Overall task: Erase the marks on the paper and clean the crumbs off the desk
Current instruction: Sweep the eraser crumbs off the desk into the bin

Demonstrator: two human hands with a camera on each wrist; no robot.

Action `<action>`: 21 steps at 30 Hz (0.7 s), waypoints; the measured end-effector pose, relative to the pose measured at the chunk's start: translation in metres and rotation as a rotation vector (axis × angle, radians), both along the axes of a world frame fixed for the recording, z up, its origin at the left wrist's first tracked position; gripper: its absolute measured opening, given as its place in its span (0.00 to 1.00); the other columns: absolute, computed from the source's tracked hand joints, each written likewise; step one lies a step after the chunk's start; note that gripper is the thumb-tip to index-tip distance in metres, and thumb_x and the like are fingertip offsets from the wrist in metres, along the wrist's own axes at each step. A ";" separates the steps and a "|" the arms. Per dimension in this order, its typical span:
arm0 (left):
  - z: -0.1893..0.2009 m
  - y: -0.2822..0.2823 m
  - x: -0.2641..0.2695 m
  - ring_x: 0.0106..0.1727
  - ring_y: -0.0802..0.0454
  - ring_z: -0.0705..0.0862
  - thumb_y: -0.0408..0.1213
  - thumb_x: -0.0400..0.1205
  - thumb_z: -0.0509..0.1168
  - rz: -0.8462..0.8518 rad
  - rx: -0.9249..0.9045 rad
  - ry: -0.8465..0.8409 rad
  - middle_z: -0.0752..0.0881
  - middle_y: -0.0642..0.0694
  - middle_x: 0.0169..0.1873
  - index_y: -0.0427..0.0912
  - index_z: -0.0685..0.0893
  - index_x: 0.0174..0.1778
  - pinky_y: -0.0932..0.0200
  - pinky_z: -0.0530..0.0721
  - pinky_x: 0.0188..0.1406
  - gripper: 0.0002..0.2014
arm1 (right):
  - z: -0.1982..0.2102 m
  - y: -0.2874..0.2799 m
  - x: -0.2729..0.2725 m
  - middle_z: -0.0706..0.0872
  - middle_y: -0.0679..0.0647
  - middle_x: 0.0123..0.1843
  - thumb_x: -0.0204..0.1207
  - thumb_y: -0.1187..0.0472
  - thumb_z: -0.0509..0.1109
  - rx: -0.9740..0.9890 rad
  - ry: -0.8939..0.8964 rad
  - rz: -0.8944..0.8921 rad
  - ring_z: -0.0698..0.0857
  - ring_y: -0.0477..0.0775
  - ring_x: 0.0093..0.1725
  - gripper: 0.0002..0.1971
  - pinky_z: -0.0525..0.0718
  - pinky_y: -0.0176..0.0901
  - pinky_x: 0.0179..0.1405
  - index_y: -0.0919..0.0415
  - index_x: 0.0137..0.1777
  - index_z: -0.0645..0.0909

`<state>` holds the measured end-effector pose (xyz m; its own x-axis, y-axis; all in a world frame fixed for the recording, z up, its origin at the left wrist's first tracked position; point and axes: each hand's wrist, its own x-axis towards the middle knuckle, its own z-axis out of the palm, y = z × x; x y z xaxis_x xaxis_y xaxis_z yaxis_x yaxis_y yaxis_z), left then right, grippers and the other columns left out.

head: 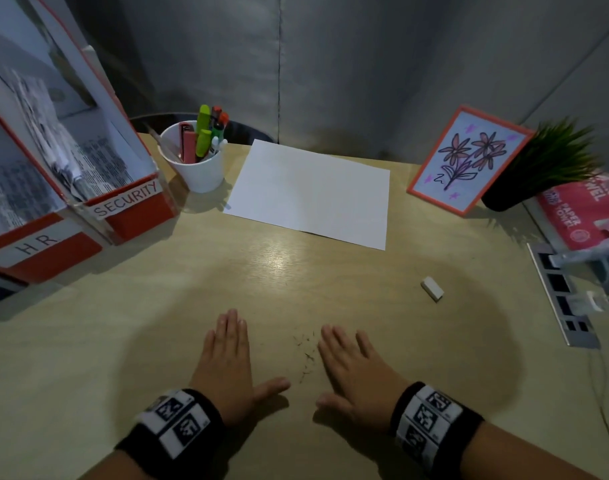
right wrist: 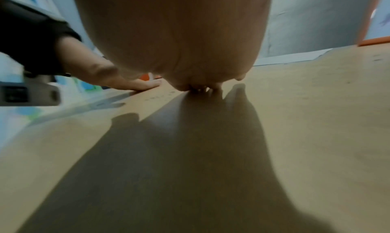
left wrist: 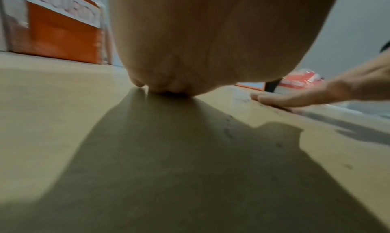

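Crumbs (head: 305, 355), dark eraser shavings, lie scattered on the counter (head: 157, 341) between the left hand (head: 227, 362) and the right hand (head: 355, 368), both flat with fingers (head: 231, 327) straight, close together and holding nothing. The paper (head: 310, 192) lies farther back and looks free of marks, with the white eraser (head: 432, 288) lying apart to the right, so the cleaning step seems in hand. The next move likely calls for sweeping the hands together to gather the shavings and carry them off the edge.

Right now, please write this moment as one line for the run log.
left hand: flat on desk | right hand: flat on desk | crumbs: between hands | paper: looks blank | eraser: lying untouched
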<state>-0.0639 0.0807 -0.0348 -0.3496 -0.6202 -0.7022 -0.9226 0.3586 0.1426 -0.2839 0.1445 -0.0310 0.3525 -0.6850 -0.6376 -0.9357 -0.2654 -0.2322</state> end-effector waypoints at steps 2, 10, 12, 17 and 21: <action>-0.005 0.006 -0.018 0.77 0.37 0.21 0.84 0.44 0.13 -0.032 0.003 0.010 0.19 0.32 0.74 0.32 0.24 0.77 0.45 0.22 0.74 0.72 | 0.010 0.009 0.000 0.26 0.54 0.78 0.69 0.28 0.30 -0.001 -0.054 0.039 0.28 0.56 0.78 0.41 0.24 0.56 0.76 0.54 0.74 0.27; -0.004 0.033 -0.071 0.77 0.44 0.23 0.82 0.60 0.32 -0.461 0.064 0.220 0.26 0.38 0.79 0.37 0.29 0.81 0.46 0.29 0.79 0.63 | 0.002 -0.032 -0.058 0.27 0.54 0.80 0.47 0.24 0.10 -0.071 0.105 -0.363 0.29 0.48 0.77 0.61 0.30 0.57 0.74 0.59 0.79 0.31; 0.007 0.032 -0.059 0.79 0.46 0.25 0.81 0.63 0.35 -0.391 0.046 0.278 0.25 0.41 0.77 0.38 0.30 0.81 0.49 0.29 0.79 0.61 | -0.004 -0.034 -0.046 0.26 0.57 0.79 0.47 0.24 0.10 -0.066 0.104 -0.403 0.28 0.53 0.78 0.59 0.31 0.57 0.74 0.61 0.77 0.28; -0.012 0.026 0.031 0.76 0.31 0.69 0.76 0.78 0.38 -0.139 -0.247 0.174 0.63 0.27 0.74 0.23 0.73 0.72 0.57 0.48 0.75 0.55 | -0.005 -0.004 0.008 0.23 0.58 0.77 0.55 0.24 0.19 -0.005 -0.003 -0.223 0.25 0.58 0.77 0.52 0.33 0.62 0.78 0.59 0.75 0.25; -0.044 0.051 0.064 0.85 0.41 0.45 0.78 0.74 0.42 -0.065 -0.235 0.243 0.74 0.26 0.70 0.23 0.73 0.67 0.55 0.42 0.78 0.56 | 0.011 0.002 0.004 0.25 0.55 0.77 0.61 0.26 0.24 -0.006 -0.043 -0.143 0.25 0.53 0.77 0.49 0.28 0.57 0.77 0.57 0.77 0.28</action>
<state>0.0002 0.1313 -0.0789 -0.5334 -0.7260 -0.4340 -0.8458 0.4647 0.2621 -0.2795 0.1467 -0.0198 0.2781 -0.7341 -0.6195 -0.9533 -0.1317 -0.2719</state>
